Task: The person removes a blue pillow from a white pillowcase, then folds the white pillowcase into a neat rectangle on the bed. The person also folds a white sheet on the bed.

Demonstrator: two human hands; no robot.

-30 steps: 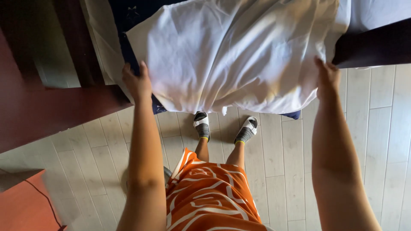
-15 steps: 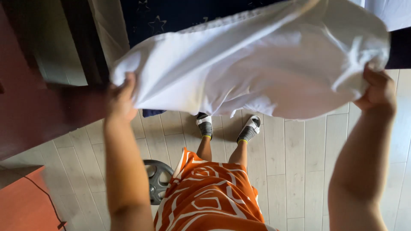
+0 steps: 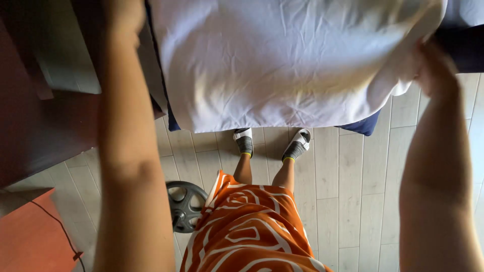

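Pale plank floor (image 3: 353, 201) below. Your left hand (image 3: 121, 20) and right hand (image 3: 434, 68) pinch the white sheet's (image 3: 282, 60) opposite edges, spread over the bed; light, limp cloth — grip corners.

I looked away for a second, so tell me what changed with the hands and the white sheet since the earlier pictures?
Both arms rose and stretched further forward. The left hand climbed to the top edge of the picture; the right hand also lifted. The white sheet, billowing half a second ago, now hangs flatter and fills more of the view. The right hand kept its grip on the sheet's edge. The feet, the wooden floor and the weight plate stayed put.
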